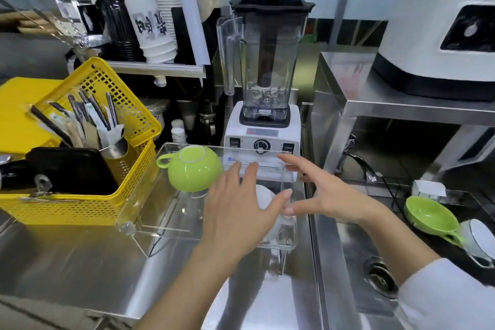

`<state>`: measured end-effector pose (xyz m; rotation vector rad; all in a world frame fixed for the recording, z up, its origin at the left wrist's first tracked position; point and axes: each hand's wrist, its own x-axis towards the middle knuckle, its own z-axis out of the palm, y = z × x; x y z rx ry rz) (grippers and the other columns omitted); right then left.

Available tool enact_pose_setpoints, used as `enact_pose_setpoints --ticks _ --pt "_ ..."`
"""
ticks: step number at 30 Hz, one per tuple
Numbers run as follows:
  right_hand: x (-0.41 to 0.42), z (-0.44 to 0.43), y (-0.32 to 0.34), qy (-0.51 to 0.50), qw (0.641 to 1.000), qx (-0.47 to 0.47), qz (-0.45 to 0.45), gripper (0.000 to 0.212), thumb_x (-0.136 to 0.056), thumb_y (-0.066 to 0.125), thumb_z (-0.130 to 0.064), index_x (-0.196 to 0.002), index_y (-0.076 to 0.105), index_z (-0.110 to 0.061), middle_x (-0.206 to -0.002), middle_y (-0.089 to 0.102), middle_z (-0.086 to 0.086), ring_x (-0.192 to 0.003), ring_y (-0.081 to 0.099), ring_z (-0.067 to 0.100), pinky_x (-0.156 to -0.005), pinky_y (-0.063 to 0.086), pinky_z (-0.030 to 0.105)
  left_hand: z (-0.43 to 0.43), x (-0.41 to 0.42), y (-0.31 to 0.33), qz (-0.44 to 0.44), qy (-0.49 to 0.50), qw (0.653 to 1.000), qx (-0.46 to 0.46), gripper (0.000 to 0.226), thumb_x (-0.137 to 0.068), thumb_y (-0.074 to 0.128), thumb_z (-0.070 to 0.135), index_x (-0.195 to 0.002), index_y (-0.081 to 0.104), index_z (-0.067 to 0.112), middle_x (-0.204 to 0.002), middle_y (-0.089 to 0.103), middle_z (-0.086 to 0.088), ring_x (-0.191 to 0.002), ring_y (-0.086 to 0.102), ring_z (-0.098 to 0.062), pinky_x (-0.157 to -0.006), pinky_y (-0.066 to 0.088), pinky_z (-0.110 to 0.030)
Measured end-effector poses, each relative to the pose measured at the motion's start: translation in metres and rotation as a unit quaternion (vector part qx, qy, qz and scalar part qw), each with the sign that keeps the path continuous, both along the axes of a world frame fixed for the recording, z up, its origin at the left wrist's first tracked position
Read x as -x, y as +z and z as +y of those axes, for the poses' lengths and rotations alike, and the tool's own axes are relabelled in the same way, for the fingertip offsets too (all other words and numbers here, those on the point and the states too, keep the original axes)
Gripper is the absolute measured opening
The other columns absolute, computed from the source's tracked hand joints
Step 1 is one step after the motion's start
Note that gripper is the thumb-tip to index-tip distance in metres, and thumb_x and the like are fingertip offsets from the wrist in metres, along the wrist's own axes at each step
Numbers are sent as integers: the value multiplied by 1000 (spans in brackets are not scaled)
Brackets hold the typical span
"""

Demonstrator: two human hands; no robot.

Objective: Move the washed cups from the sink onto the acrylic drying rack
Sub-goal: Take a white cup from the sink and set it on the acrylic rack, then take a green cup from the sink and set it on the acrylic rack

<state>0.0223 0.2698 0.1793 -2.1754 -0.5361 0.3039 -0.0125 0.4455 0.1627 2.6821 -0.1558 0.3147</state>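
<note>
The clear acrylic drying rack (150, 222) stands on the steel counter left of the sink. A green cup (194, 169) sits upside down at its back left. A white cup (263, 199) lies on the rack, mostly hidden under my left hand (241, 211), which hovers over it with fingers spread. My right hand (321, 193) is open just right of it, above the rack's right edge, holding nothing. In the sink (348, 262), at the right, lie another green cup (431, 217) and a white cup (478, 241).
A yellow basket (88, 206) with utensils and a black tray stands left of the rack. A blender (263, 88) stands directly behind the rack. The tap (359, 161) and a steel shelf with a white machine (439, 43) rise behind the sink.
</note>
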Motion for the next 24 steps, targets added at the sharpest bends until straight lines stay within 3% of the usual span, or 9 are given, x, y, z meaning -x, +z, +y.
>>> enact_pose_setpoints --ticks 1,3,6,10,13,14,16,21,24 --pt "2 -8 3 -17 1000 -6 -14 87 -66 79 -34 -132 25 -48 -143 29 -22 -130 28 -6 -97 24 5 -7 -2 4 4 -16 1000 7 88 -69 21 79 -141 26 29 -152 28 -3 -138 27 -22 -110 24 -37" --pt "5 -29 6 -55 998 -17 -31 89 -62 77 -41 -133 24 -48 -144 30 -20 -130 30 -3 -105 27 16 -25 -7 8 12 -50 999 12 83 -74 29 76 -142 23 30 -154 24 0 -140 22 -20 -111 22 -35" --pt "13 -72 1 -120 992 -25 -35 91 -64 80 -38 -138 26 -41 -145 32 -14 -130 34 2 -108 31 28 -63 -12 10 8 -106 994 22 87 -69 22 78 -141 26 29 -151 29 1 -139 25 -19 -111 25 -36" --pt "27 -134 -11 -193 980 -47 -26 83 -67 79 -27 -130 28 -47 -136 37 -19 -126 39 3 -104 35 27 -128 -18 5 22 -183 982 32 84 -72 23 75 -140 29 26 -149 34 1 -136 29 -18 -109 26 -34" --pt "31 -185 -25 -258 964 -54 -10 83 -70 77 -23 -136 28 -38 -133 38 -15 -121 42 4 -91 38 12 -181 -27 -3 45 -212 975 43 74 -80 36 68 -139 31 25 -146 37 2 -133 32 -18 -106 28 -32" --pt "31 -202 -31 -282 958 -59 -5 83 -70 77 -25 -137 29 -36 -132 39 -13 -119 43 5 -89 41 12 -199 -30 -7 53 -214 974 48 71 -82 39 66 -138 33 25 -144 38 3 -132 34 -18 -105 29 -33" --pt "30 -236 -47 -324 944 -63 3 84 -68 78 -31 -137 30 -35 -134 42 -8 -119 45 10 -94 44 26 -233 -39 -17 81 -209 973 60 66 -83 44 63 -136 35 24 -141 42 3 -129 37 -19 -103 33 -34" --pt "12 -304 -93 -362 930 69 3 87 -68 75 -43 -139 29 -27 -140 44 -2 -128 40 16 -103 32 33 -315 -67 -45 170 -185 962 107 63 -84 49 54 -134 37 18 -136 48 -7 -126 43 -25 -100 38 -36" --pt "-7 -336 -120 -352 927 127 22 85 -69 71 -48 -139 28 -25 -141 44 1 -129 39 20 -97 29 33 -357 -87 -70 314 -127 915 218 55 -84 54 51 -126 46 15 -126 58 -12 -115 54 -29 -95 42 -34"
